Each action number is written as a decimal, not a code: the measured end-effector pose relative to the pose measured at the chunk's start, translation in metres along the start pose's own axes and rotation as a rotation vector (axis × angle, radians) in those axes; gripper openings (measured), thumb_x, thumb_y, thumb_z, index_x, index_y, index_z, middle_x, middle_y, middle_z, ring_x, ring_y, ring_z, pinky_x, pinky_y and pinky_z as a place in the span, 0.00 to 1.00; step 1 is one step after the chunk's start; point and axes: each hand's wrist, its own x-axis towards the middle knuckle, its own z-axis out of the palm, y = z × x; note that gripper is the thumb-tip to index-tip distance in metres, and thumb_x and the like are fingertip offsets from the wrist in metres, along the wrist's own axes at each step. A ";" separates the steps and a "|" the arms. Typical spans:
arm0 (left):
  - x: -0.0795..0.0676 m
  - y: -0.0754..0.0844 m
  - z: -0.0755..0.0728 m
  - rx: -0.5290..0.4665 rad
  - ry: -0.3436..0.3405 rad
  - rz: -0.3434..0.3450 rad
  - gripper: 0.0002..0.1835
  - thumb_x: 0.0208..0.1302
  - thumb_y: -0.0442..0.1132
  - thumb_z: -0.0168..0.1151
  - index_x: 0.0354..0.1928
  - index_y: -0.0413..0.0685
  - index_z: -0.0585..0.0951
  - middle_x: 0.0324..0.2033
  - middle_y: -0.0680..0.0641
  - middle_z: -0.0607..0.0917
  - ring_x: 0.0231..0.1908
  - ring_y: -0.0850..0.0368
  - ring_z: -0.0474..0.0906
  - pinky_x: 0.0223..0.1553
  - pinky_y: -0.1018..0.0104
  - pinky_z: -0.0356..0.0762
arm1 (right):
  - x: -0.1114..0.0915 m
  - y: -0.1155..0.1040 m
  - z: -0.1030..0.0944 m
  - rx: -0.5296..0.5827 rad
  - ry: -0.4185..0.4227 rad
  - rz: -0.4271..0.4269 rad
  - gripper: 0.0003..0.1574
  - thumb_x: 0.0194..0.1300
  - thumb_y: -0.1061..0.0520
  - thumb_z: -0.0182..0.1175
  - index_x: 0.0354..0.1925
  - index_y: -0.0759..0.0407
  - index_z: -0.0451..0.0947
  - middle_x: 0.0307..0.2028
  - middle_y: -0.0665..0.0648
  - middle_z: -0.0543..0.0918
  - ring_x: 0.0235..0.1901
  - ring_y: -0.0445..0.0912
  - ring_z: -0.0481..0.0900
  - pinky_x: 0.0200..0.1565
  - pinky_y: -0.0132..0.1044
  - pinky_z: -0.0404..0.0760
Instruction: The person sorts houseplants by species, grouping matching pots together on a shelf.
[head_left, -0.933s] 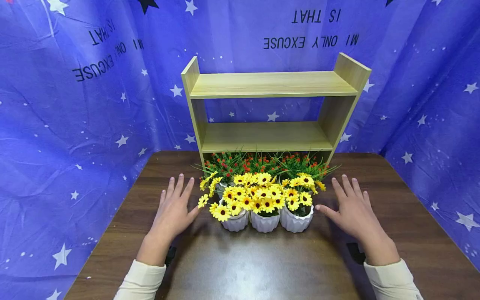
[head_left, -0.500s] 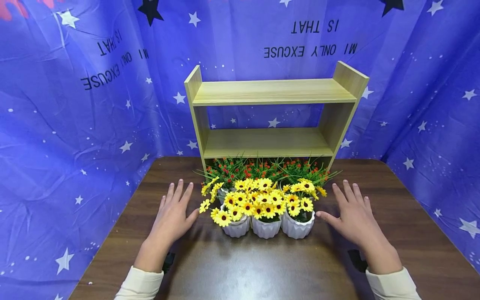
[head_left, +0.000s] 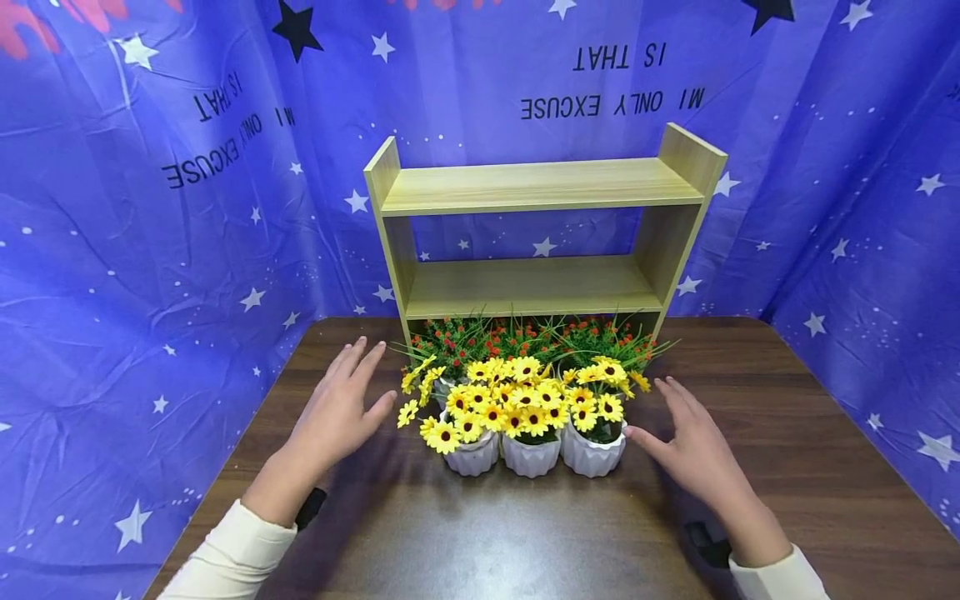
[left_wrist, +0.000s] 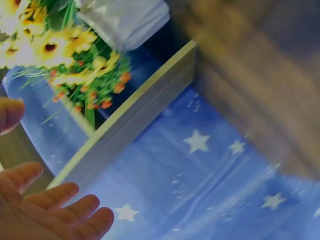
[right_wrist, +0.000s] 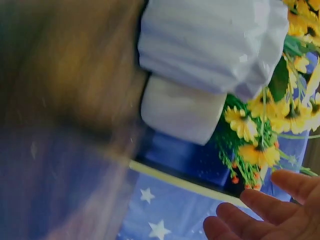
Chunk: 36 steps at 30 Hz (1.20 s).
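Observation:
Three white fluted pots stand side by side on the table: a left pot (head_left: 472,458), a middle pot (head_left: 531,457) and a right pot (head_left: 592,455), each with yellow daisy-like flowers (head_left: 527,396). Behind them are green plants with small red blooms (head_left: 517,335), their pots mostly hidden. My left hand (head_left: 337,417) is left of the flowers, fingers extended and holding nothing. On the other side, my right hand (head_left: 697,454) has its thumb tip close to the right pot; I cannot tell whether they touch. Both wrist views show outstretched fingers (left_wrist: 65,207) and nothing held.
A pale wooden two-tier shelf (head_left: 536,185) stands at the back of the dark brown table (head_left: 480,533), directly behind the plants. Blue star-printed curtains (head_left: 187,250) surround the table at the back and sides.
Both hands have shifted and turned: the left forearm has swung outward to the left, and the right hand has moved slightly left toward the right pot. The pots have stayed put.

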 end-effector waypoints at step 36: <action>0.170 0.031 -0.120 0.012 0.220 -0.094 0.37 0.69 0.53 0.56 0.74 0.43 0.61 0.65 0.35 0.70 0.64 0.37 0.66 0.62 0.42 0.63 | -0.013 -0.018 0.038 0.481 -0.064 0.210 0.44 0.65 0.50 0.67 0.67 0.72 0.60 0.64 0.75 0.68 0.62 0.67 0.69 0.57 0.57 0.72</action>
